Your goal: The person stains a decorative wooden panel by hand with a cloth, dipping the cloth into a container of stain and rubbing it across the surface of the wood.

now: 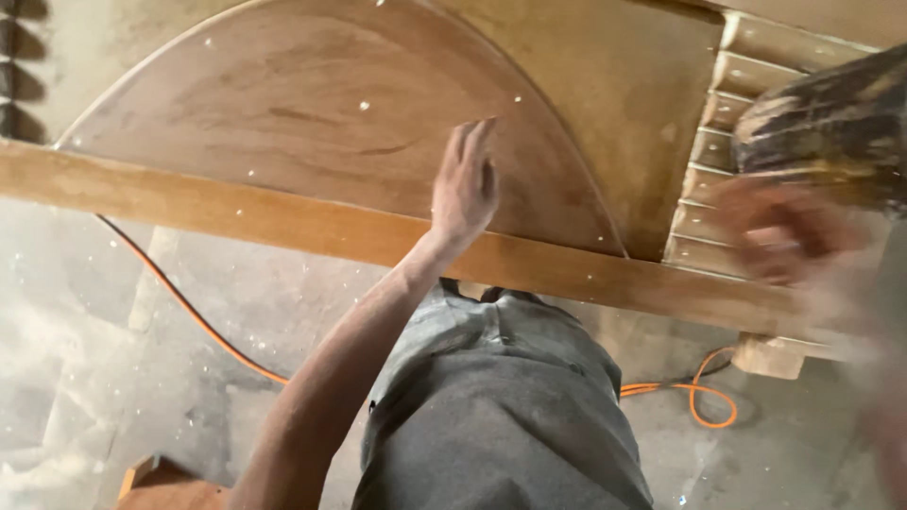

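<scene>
Head view: our left hand [465, 184] lies flat, open, on the arched brown wooden panel [312, 113] above the long wooden rail [283, 222]; our blurred right hand [789, 231] seems clenched around a dark brush [831, 118]. We should press evenly.

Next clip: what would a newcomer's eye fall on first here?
First, the left hand lying flat with fingers together on the big half-round wooden panel at centre. At right, the right hand is a blur beside the ribbed moulding. Below, an orange cable snakes across the dusty floor.
</scene>
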